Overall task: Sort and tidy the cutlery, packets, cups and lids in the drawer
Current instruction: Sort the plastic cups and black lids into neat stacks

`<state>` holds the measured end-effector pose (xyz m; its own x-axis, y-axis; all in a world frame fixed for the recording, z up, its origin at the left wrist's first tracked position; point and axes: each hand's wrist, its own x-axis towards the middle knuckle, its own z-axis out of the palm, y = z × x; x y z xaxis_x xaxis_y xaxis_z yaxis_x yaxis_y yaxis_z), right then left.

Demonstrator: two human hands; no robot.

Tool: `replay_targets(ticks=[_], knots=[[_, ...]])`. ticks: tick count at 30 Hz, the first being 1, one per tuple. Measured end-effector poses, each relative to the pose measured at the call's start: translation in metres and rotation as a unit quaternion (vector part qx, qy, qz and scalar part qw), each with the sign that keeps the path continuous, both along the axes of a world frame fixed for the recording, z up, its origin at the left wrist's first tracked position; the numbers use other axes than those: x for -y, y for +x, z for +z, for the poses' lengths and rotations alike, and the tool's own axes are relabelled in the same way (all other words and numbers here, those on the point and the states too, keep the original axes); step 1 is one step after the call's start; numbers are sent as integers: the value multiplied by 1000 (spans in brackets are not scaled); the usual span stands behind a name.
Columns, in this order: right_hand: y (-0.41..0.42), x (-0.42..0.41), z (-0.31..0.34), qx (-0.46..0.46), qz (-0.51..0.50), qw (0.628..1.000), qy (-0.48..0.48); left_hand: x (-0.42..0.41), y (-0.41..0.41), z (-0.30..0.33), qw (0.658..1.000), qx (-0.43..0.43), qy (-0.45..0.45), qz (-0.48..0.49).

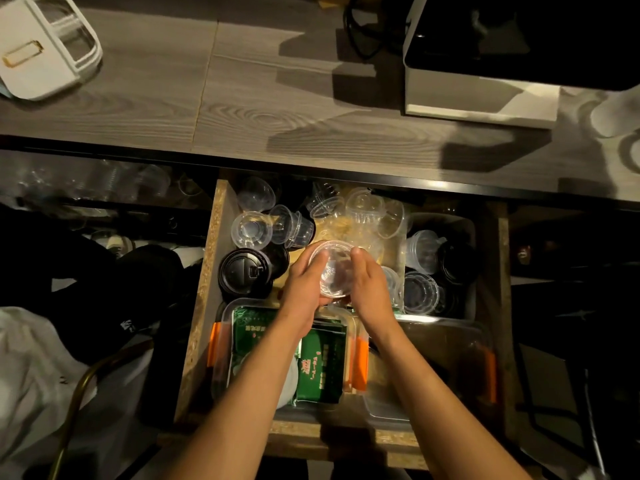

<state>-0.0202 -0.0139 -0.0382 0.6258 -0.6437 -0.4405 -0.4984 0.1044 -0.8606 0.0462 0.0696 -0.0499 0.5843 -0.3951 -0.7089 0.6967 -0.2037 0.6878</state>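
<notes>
Drawer (214,258) pulled open under the counter (242,109). Sorting looks partly done, by my reading.

Done, as far as it shows:
- Green packets (322,362) gathered in a clear tub with orange clips (216,341) at front left.
- Black lids (244,273) stacked at left, just behind that tub.
- A grey bin (467,230) at right holds nested clear cups and dark lids.

Left:
- Loose clear cups (256,230) lie tipped and scattered across the back of the drawer, several on their sides.
- A crinkled clear bag (349,226) sits among them, contents hard to tell.
- A second clear tub (446,341) at front right; too dim to tell what is in it.
- No cutlery that I can make out.

Hands: both over the middle of the drawer, holding 1 small clear cup (334,271) between them. Left hand (306,285) cups it from the left side, fingers curled round the wall. Right hand (369,282) closes on it from the right, fingers against the rim. Cup is lifted clear of the drawer floor, mouth toward the camera, above the front-left tub's back edge. Whether it is 1 cup or a nested stack, cannot tell.
</notes>
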Motion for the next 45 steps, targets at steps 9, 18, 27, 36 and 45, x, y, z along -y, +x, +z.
replay_targets(ticks=[9,18,27,36,45], knots=[[-11,42,-10,-34,-25,998,55,-8,25,-5,996,-41,17,82],[-26,48,-39,-211,160,962,-66,-18,37,-22,988,-37,61,140],[-5,38,-42,-269,213,936,-76,-29,31,-15,989,-34,52,132],[-20,29,24,-62,55,996,-24,-36,25,5,990,-56,-5,126],[-18,-14,31,27,201,943,-265,-38,11,25,988,-100,-61,98]])
